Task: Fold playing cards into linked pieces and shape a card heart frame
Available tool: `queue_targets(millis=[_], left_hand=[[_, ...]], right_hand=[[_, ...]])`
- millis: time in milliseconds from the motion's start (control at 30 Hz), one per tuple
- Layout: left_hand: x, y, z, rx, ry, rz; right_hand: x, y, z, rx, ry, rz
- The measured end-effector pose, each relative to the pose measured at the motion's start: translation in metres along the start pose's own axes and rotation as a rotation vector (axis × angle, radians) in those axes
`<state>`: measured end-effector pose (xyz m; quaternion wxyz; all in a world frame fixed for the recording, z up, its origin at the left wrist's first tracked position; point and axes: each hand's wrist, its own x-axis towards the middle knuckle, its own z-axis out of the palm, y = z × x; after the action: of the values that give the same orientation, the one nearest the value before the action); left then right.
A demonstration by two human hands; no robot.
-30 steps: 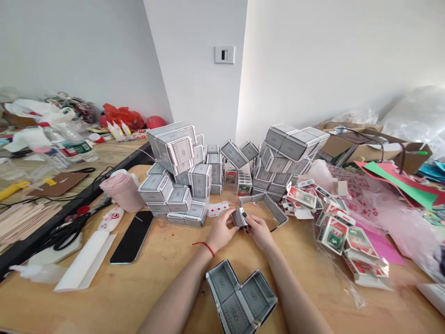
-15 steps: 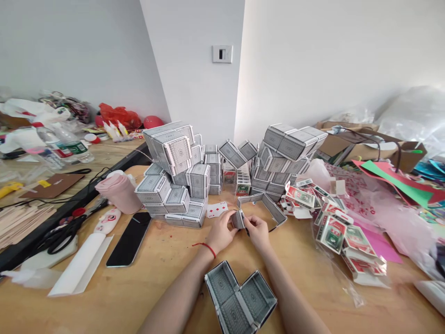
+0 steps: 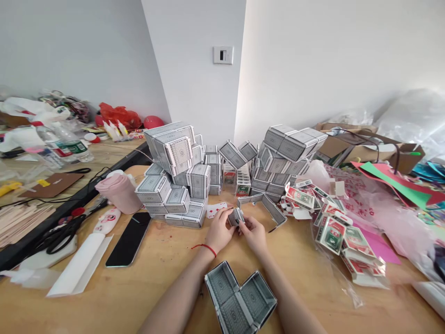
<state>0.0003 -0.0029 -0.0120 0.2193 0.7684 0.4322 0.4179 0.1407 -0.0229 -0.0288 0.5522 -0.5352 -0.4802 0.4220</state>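
Between both hands is a small folded playing card (image 3: pixel 236 215) with a grey patterned back. My left hand (image 3: pixel 219 232), with a red string on the wrist, is closed on its left side. My right hand (image 3: pixel 254 234) pinches its right edge with thumb and fingers; the fingertips partly hide it. Just behind lies a face-up diamond card (image 3: pixel 212 210). Beyond my right hand, a bent strip of folded cards (image 3: pixel 273 210) stands on the table. Between my forearms sits an L-shaped open tray (image 3: pixel 233 313) made of joined cards.
Stacked card boxes rise at left (image 3: pixel 181 155) and right (image 3: pixel 292 146). A black phone (image 3: pixel 128 240), white paper roll (image 3: pixel 81 264), pink cup (image 3: pixel 120 191) and black scissors (image 3: pixel 64 234) lie leftward. Several opened card packs (image 3: pixel 333 234) and plastic wrap (image 3: pixel 392 213) crowd the right.
The folded card has turned between my fingers, showing more of its patterned back. My right hand has shifted slightly left, closer to my left hand. The other things stay in place.
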Motion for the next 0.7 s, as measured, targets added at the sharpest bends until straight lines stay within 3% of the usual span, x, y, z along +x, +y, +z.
queue_targets(millis=[267, 700], left_hand=[[0.0007, -0.0004, 0.0, 0.022, 0.01, 0.033], [-0.0007, 0.0007, 0.0009, 0.018, -0.044, 0.065]], right_hand=[[0.0003, 0.01, 0.0024, -0.026, 0.017, 0.006], [-0.0037, 0.002, -0.002, -0.157, 0.003, -0.029]])
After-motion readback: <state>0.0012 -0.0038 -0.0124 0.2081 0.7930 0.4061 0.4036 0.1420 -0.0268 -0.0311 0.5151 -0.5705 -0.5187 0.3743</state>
